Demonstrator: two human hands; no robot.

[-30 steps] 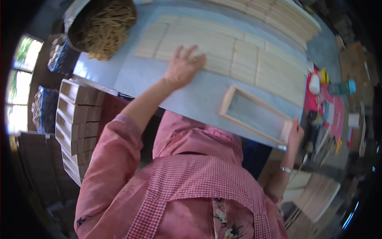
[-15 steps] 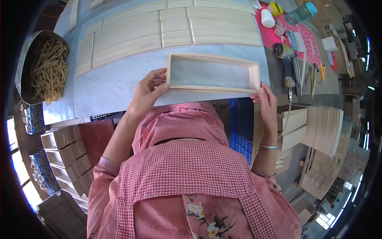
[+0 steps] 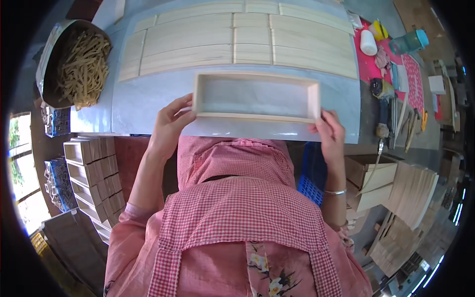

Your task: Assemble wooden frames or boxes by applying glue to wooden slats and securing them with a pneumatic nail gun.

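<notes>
A shallow rectangular frame of pale wood [image 3: 257, 117], with the tabletop's grey-white showing through its middle, is held level near the front edge of the table [image 3: 148, 106]. My left hand [image 3: 170, 121] grips its left end, thumb at the near corner and fingers along the side. At the opposite end, my right hand [image 3: 328, 129] pinches the near right corner. Beyond the frame, flat pale wood boards [image 3: 188, 37] lie edge to edge in rows.
To the left stands a container [image 3: 45, 64] heaped with tan bands [image 3: 85, 69]. On the right are a power tool [image 3: 382, 101] with a hose, a white bottle [image 3: 368, 43] and a teal bottle [image 3: 409, 42]. Stacked wooden boxes [image 3: 94, 168] stand lower left; boards [image 3: 410, 193] lower right.
My view has shifted, so the table and its things sit further right in the picture. Both hands keep hold of the frame, which has moved left relative to the table.
</notes>
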